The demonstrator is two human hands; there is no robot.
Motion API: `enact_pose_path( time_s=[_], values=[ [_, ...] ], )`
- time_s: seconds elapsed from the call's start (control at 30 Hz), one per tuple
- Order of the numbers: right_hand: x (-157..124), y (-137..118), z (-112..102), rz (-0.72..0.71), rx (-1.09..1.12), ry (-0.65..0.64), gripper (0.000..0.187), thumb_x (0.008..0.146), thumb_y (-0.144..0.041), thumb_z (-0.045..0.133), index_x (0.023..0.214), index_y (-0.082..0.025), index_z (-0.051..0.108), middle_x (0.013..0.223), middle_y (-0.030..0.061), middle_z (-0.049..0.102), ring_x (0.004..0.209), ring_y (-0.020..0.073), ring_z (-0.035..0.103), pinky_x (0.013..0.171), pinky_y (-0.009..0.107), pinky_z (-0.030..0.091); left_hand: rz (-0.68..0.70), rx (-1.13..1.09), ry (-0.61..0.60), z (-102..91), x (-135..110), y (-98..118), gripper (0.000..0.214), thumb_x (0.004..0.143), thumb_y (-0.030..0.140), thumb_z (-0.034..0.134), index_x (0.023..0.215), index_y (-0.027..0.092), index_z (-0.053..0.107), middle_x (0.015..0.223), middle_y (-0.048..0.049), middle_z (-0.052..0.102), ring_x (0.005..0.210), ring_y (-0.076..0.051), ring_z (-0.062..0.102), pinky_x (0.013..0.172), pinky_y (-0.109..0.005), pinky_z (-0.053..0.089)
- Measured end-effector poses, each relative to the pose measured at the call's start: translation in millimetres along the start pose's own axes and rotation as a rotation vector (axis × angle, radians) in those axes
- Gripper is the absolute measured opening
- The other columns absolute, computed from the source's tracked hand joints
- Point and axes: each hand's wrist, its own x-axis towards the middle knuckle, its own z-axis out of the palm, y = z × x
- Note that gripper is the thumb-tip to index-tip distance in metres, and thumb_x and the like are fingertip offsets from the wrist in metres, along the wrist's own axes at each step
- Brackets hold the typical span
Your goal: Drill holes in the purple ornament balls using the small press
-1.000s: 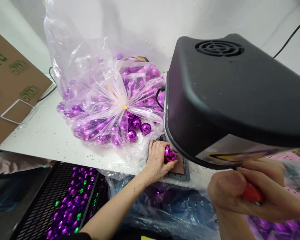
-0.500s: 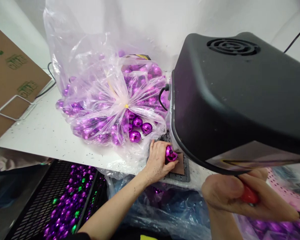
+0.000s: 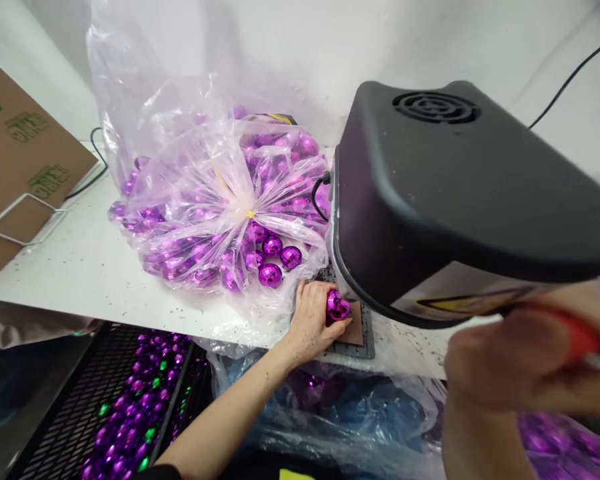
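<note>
My left hand (image 3: 313, 319) is closed around a shiny purple faceted ball (image 3: 337, 305) beneath the front edge of a black machine housing (image 3: 460, 187). Under the ball lies a brown pad (image 3: 350, 325) on a dark grey base plate (image 3: 356, 349). At the right, my right hand (image 3: 505, 360), blurred, is wrapped around a red handle (image 3: 575, 333) with a metal part at its end. Whether that handle joins the machine cannot be seen. Several loose purple balls (image 3: 270, 275) lie at the mouth of a tied clear plastic bag (image 3: 220, 200) full of them.
A cardboard box (image 3: 30, 153) with a white wire stand (image 3: 25, 220) stands at the left of the white table (image 3: 55, 280). Below it, a black crate (image 3: 45, 413) holds purple and green balls. Blue plastic (image 3: 360, 420) hangs in front, and more purple balls (image 3: 560, 437) lie lower right.
My right hand has moved right and slightly up with the red handle, showing more of it. My left hand keeps the purple ball under the machine. The view has shifted slightly.
</note>
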Motion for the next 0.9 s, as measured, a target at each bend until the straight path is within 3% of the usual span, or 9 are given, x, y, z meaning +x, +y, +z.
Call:
enact_pose_path(
  time_s=[0.07,0.23,0.43,0.53,0.6,0.67,0.73,0.83,0.9],
  values=[
    [28.9,-0.1,10.6,-0.002,-0.017,0.074,0.033,0.097,-0.045,0.052,0.08,-0.017,0.059,0.073,0.0006,0.052,0.071,0.0049,0.05,0.068,0.025,0.039,0.013,0.005,0.007,0.3,1.7,-0.6,0.039,0.087,0.034,0.069,0.122,0.022,0.057,0.118,-0.0104,0.064,0.12,-0.03,0.058,0.125,-0.062,0.022],
    [60.6,12.4,35.2,0.085,0.072,-0.001,0.041,0.097,-0.047,0.051,0.081,-0.01,0.056,0.068,-0.0037,0.04,0.066,-0.002,0.034,0.063,0.018,0.026,0.049,-0.038,0.005,-20.7,-11.7,10.2,0.048,0.088,0.034,0.071,0.13,0.022,0.052,0.123,-0.0112,0.064,0.122,-0.031,0.058,0.121,-0.06,0.029],
    [61.6,14.5,39.8,0.147,0.153,-0.018,0.031,0.095,-0.037,0.052,0.079,-0.011,0.055,0.067,-0.0054,0.043,0.064,-0.003,0.033,0.062,0.02,0.023,0.03,0.097,-0.413,-49.0,-80.8,30.2,0.079,0.078,0.006,0.066,0.149,0.032,0.041,0.136,-0.01,0.055,0.12,-0.03,0.057,0.103,-0.046,0.053],
    [63.2,8.7,41.1,0.236,0.171,0.01,0.028,0.092,-0.034,0.056,0.076,-0.011,0.054,0.066,-0.0056,0.045,0.064,-0.0029,0.036,0.063,0.022,0.024,-0.015,0.164,-0.454,-49.3,-95.8,34.5,0.091,0.077,0.011,0.075,0.154,0.036,0.034,0.138,-0.0099,0.055,0.122,-0.033,0.055,0.105,-0.053,0.051],
    [64.2,6.4,41.3,0.26,0.182,0.017,0.026,0.09,-0.034,0.058,0.076,-0.011,0.055,0.067,-0.0055,0.048,0.065,-0.0025,0.039,0.064,0.023,0.025,-0.028,0.119,-0.43,-53.4,-86.9,35.1,0.094,0.075,0.033,0.087,0.154,0.032,0.036,0.142,-0.0123,0.053,0.126,-0.034,0.054,0.107,-0.054,0.05],
    [64.8,5.8,41.0,0.253,0.184,0.022,0.026,0.089,-0.033,0.058,0.075,-0.011,0.055,0.067,-0.005,0.05,0.064,-0.0021,0.039,0.063,0.022,0.025,-0.026,0.07,-0.381,-63.1,-64.1,31.7,0.07,0.081,0.052,0.08,0.141,0.027,0.053,0.135,-0.0122,0.059,0.121,-0.032,0.058,0.103,-0.05,0.052],
    [65.0,6.2,40.5,0.237,0.162,0.02,0.027,0.09,-0.033,0.056,0.074,-0.011,0.054,0.066,-0.0045,0.049,0.064,-0.0016,0.039,0.062,0.021,0.025,-0.034,0.07,-0.277,-75.4,-31.5,21.9,0.03,0.098,0.046,0.06,0.115,0.022,0.066,0.113,-0.0086,0.068,0.105,-0.026,0.065,0.093,-0.042,0.055],
    [64.7,6.1,40.2,0.236,0.12,0.009,0.029,0.091,-0.035,0.055,0.075,-0.011,0.054,0.067,-0.004,0.048,0.065,-0.0007,0.039,0.063,0.022,0.025,-0.053,0.217,-0.031,-87.6,21.6,-3.0,0.02,0.102,0.028,0.049,0.11,0.018,0.064,0.103,-0.0082,0.069,0.095,-0.023,0.066,0.086,-0.038,0.055],
    [64.2,5.3,40.2,0.253,0.116,-0.015,0.03,0.092,-0.038,0.053,0.077,-0.012,0.052,0.069,-0.0041,0.045,0.066,-0.0003,0.037,0.066,0.024,0.024,-0.051,0.422,0.004,-87.3,50.7,-20.9,0.021,0.098,0.023,0.055,0.116,0.015,0.063,0.115,-0.013,0.066,0.107,-0.027,0.064,0.091,-0.041,0.053]
  ],
)
